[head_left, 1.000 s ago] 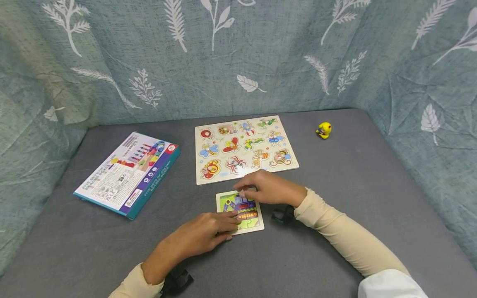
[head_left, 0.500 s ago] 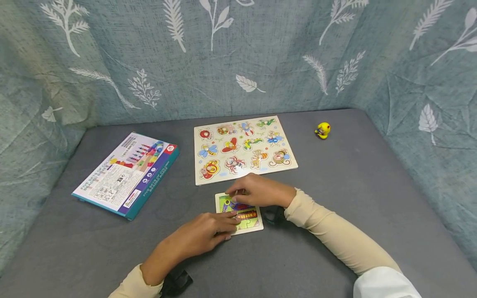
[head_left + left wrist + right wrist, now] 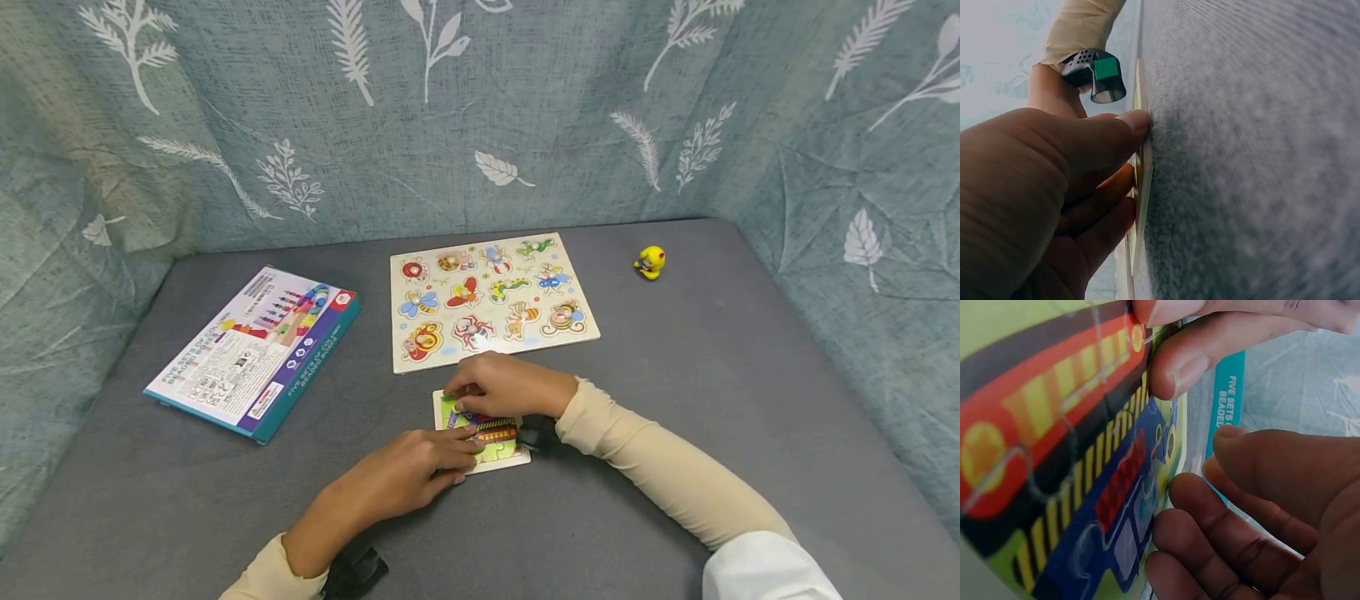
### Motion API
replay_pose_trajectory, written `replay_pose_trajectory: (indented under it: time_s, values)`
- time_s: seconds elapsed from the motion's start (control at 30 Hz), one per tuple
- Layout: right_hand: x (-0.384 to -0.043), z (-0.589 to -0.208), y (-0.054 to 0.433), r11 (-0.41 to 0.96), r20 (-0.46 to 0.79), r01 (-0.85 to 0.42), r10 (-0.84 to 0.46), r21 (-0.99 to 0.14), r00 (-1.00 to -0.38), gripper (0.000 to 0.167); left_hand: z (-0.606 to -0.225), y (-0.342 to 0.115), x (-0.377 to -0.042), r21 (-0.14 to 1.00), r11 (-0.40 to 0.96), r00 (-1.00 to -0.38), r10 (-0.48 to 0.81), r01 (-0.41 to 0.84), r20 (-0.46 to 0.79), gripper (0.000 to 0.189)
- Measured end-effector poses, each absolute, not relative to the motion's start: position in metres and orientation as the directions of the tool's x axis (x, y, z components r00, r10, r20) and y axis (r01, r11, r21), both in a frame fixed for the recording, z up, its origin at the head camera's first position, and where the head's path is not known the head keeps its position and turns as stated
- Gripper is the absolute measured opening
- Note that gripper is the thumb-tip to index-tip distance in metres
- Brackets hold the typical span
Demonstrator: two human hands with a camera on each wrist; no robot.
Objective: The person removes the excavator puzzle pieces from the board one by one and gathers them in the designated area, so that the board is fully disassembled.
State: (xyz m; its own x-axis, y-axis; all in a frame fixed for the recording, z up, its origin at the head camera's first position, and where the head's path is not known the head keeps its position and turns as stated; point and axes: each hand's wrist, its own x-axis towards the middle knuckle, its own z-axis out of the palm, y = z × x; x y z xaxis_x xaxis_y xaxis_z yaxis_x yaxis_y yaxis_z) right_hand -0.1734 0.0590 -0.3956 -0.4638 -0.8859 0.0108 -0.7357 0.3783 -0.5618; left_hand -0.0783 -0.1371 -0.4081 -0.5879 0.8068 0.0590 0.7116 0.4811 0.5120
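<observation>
A small jigsaw puzzle point(image 3: 498, 450) with a purple and red digger vehicle on green lies flat on the grey table, its pieces fitted together in a pale frame. My left hand point(image 3: 412, 467) rests across its near left part, fingers laid fairly straight on the face. In the left wrist view the thumb point(image 3: 1132, 125) touches the board's edge. Over the puzzle's far side is my right hand point(image 3: 510, 385), fingers bent. The right wrist view shows fingertips point(image 3: 1175, 569) against the picture and the thumb apart from them, with nothing seen in between.
Behind the puzzle lies a larger insect peg board point(image 3: 495, 300). A teal and white box point(image 3: 255, 354) with printed text stands flat at left. A small yellow toy figure point(image 3: 650, 262) is at the back right. Patterned cloth point(image 3: 480, 108) hangs around the table.
My right hand has slid left along the puzzle's far edge, from its right part to its far left corner. My left hand has stayed in place.
</observation>
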Motion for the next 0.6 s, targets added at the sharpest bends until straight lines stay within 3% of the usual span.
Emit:
replay_pose_trajectory:
  time_s: [0.6]
  values:
    - [-0.178,-0.4,0.045,0.376,0.042,-0.763,-0.884,-0.525,-0.465,0.019,-0.41,-0.137,-0.078,0.503,0.466,-0.579,0.811,0.728,0.085,0.026]
